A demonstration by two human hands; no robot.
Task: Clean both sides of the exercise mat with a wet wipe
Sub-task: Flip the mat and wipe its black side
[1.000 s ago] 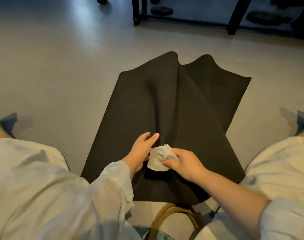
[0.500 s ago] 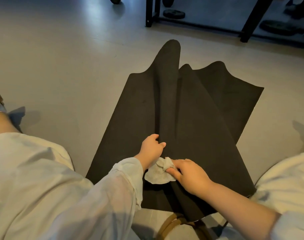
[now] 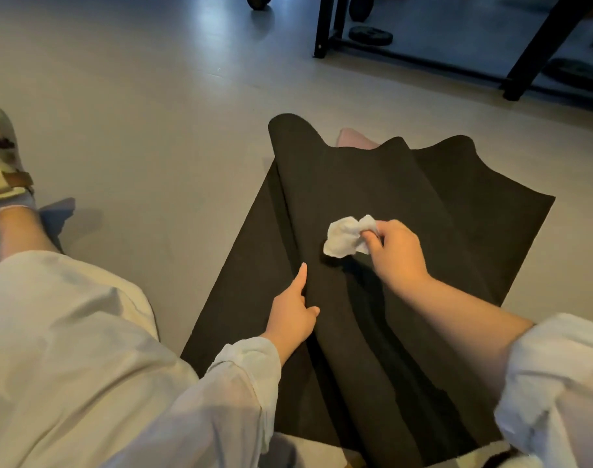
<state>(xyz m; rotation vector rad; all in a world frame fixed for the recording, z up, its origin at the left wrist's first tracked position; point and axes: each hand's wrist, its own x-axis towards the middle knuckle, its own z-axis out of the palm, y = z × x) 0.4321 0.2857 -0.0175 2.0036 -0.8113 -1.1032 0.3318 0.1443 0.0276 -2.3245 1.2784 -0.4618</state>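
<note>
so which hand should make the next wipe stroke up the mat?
Right. The right hand already pinches the wet wipe on the mat; the left hand rests on a fold, probably steadying it.

Wipe [image 3: 344, 238] lies on the mat [image 3: 457, 211], rack [image 3: 423, 52] beyond it.
</note>
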